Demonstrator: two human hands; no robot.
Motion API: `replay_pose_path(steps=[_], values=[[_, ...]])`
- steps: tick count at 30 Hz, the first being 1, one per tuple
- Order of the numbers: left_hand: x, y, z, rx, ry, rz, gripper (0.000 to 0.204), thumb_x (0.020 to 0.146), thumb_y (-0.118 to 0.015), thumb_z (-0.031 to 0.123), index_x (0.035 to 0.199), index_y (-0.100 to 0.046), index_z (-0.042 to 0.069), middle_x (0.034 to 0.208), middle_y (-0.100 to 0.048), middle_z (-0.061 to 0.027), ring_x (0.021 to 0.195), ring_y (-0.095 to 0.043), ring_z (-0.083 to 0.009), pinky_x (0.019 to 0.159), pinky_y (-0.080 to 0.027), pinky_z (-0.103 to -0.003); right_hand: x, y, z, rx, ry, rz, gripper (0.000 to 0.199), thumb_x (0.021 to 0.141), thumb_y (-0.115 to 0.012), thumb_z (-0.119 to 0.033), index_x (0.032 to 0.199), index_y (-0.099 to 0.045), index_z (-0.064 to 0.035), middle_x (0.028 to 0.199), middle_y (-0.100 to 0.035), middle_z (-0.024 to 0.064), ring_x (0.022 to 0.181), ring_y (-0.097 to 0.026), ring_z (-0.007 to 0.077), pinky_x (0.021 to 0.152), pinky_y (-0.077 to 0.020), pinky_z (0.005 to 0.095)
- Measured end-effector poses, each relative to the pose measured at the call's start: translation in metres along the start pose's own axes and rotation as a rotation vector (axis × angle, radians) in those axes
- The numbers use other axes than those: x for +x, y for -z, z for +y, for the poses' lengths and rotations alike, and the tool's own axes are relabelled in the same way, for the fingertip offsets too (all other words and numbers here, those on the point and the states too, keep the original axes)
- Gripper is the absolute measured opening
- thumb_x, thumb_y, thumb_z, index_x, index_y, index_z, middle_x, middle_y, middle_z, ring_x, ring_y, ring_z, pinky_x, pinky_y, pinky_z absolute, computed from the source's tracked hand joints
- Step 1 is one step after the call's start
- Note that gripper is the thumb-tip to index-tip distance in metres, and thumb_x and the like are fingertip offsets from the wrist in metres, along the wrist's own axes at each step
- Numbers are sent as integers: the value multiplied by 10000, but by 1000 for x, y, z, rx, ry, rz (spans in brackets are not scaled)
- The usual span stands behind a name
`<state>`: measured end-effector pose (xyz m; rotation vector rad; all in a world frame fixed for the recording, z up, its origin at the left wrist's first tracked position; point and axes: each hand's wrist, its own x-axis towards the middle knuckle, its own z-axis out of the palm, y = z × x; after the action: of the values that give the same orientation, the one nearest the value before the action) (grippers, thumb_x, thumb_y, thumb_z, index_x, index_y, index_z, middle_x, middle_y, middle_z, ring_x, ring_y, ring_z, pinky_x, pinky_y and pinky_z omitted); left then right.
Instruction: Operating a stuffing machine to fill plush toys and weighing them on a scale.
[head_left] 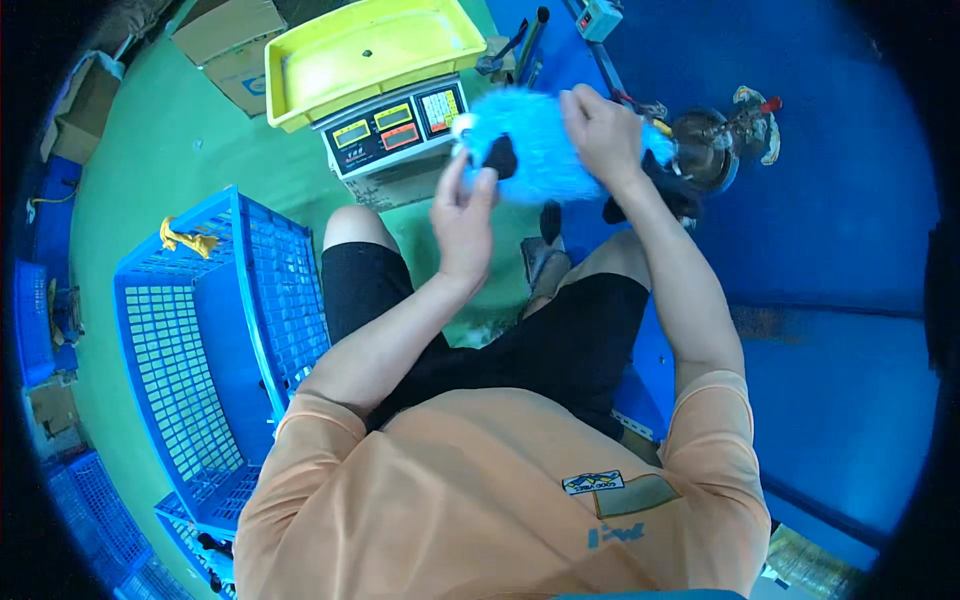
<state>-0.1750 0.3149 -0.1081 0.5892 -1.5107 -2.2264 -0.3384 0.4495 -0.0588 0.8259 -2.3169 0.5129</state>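
A fluffy bright blue plush toy (540,150) with black parts is held up in front of me, over my knees. My right hand (600,130) grips its top from above. My left hand (462,215) holds its lower left end, fingers pinching near a black patch (500,158). More black plush hangs down below my right wrist (670,190).
A weighing scale (395,130) carrying a yellow tray (370,50) stands just beyond the toy. A large blue plastic crate (215,340) sits on the green floor at my left. To my right is a blue machine surface with a round metal fitting (705,150). Cardboard boxes (235,40) lie at the far left.
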Motion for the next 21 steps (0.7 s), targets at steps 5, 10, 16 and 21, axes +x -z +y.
replay_pose_path(steps=[5,10,16,21], values=[[13,-9,10,113,-123,-46,518,954,-670,144,1423,-499,3,1067,-626,-111,812,-593,-134,762,-508,-249,4,6,18,48,13,-53,308,965,-581,-317,745,-556,-102,587,-600,102,479,-522,350,481,-396,450],[14,8,10,-67,-137,-91,469,897,-718,79,1333,-566,-3,1081,-637,-93,812,-571,-117,761,-502,-249,6,3,-1,36,32,20,304,963,-594,-297,739,-553,-96,581,-589,105,482,-516,358,479,-398,448],[11,4,7,-79,-132,11,485,868,-742,47,1318,-563,19,1098,-633,-97,820,-570,-117,764,-496,-246,2,6,-3,78,6,-39,307,958,-598,-301,734,-560,-95,596,-602,117,500,-534,376,481,-406,456],[14,-3,16,37,-127,-17,500,862,-745,48,1322,-550,35,1134,-631,-108,870,-591,-129,798,-501,-248,4,3,13,36,-11,-43,299,955,-598,-310,747,-576,-96,618,-625,123,518,-558,384,487,-413,467]])
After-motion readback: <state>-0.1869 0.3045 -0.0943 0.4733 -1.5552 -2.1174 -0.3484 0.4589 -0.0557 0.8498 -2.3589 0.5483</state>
